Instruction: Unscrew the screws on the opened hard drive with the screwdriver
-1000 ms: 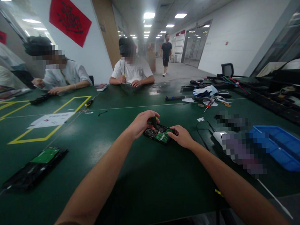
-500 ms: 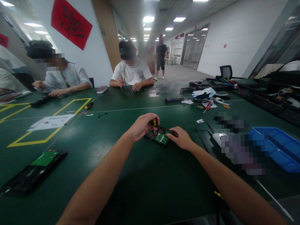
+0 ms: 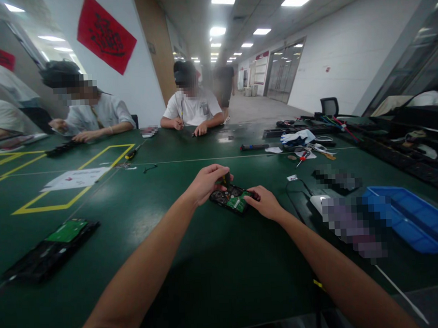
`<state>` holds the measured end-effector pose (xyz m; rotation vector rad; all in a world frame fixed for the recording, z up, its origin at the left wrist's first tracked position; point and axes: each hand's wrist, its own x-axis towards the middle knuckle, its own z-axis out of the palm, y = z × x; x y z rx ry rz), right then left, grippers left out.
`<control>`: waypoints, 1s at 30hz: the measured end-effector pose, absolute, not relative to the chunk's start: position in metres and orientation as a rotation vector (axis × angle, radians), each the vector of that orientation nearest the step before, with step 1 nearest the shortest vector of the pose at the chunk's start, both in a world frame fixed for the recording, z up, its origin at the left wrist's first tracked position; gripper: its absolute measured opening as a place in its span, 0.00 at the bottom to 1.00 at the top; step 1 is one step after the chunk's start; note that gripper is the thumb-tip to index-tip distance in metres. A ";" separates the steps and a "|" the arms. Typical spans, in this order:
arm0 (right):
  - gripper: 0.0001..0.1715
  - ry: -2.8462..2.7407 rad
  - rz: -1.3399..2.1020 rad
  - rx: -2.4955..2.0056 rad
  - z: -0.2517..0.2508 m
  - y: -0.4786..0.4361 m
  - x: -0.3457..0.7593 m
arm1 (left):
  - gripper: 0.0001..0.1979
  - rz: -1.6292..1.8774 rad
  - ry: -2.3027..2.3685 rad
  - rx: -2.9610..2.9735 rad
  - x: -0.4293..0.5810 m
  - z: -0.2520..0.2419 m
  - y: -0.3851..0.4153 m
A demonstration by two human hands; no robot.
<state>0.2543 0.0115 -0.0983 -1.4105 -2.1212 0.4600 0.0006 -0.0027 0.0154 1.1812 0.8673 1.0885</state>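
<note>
In front of me on the green table lies a hard drive point(image 3: 236, 202), its green circuit board facing up. My left hand point(image 3: 208, 183) is closed around a screwdriver point(image 3: 226, 180) with a dark and yellow handle, held upright over the drive's far-left end; its tip is hidden. My right hand point(image 3: 266, 203) grips the drive's right edge, thumb on top near the circuit board. A black tray with a green-board drive point(image 3: 48, 249) lies apart on the left.
To the right are a blue plastic bin point(image 3: 413, 218) and a blurred device with a cable. Behind it are a red screwdriver point(image 3: 303, 156), gloves point(image 3: 299, 137) and black racks. A yellow screwdriver point(image 3: 131, 152) and paper point(image 3: 74, 178) lie at left. Two people work across the table.
The screwdriver handle has turned in my left hand, showing less yellow. My right hand keeps its hold on the drive. A standing person in the background has moved left.
</note>
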 end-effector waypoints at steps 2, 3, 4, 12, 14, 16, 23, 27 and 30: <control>0.23 -2.118 0.465 -1.417 -0.098 0.011 0.254 | 0.13 1.082 0.877 1.192 0.001 0.017 -0.004; 0.24 -2.117 0.468 -1.419 -0.098 0.011 0.254 | 0.13 1.080 0.874 1.205 0.001 0.018 -0.005; 0.24 -2.115 0.470 -1.420 -0.097 0.011 0.254 | 0.12 1.075 0.869 1.226 0.002 0.019 -0.006; 0.22 -2.099 0.487 -1.430 -0.095 0.010 0.253 | 0.14 1.050 0.846 1.264 0.004 0.017 -0.006; 0.22 -2.106 0.489 -1.420 -0.095 0.010 0.252 | 0.13 1.035 0.796 1.217 0.004 0.016 -0.005; 0.22 -2.109 0.483 -1.421 -0.095 0.010 0.252 | 0.10 1.058 0.749 1.188 0.004 0.015 -0.004; 0.21 -2.124 0.464 -1.422 -0.094 0.011 0.252 | 0.12 1.080 0.692 1.198 0.008 0.011 -0.003; 0.20 -2.124 0.472 -1.418 -0.095 0.012 0.252 | 0.12 1.059 0.692 1.265 0.008 0.011 -0.006; 0.21 -2.125 0.468 -1.412 -0.097 0.013 0.252 | 0.13 1.042 0.723 1.317 0.005 0.014 -0.007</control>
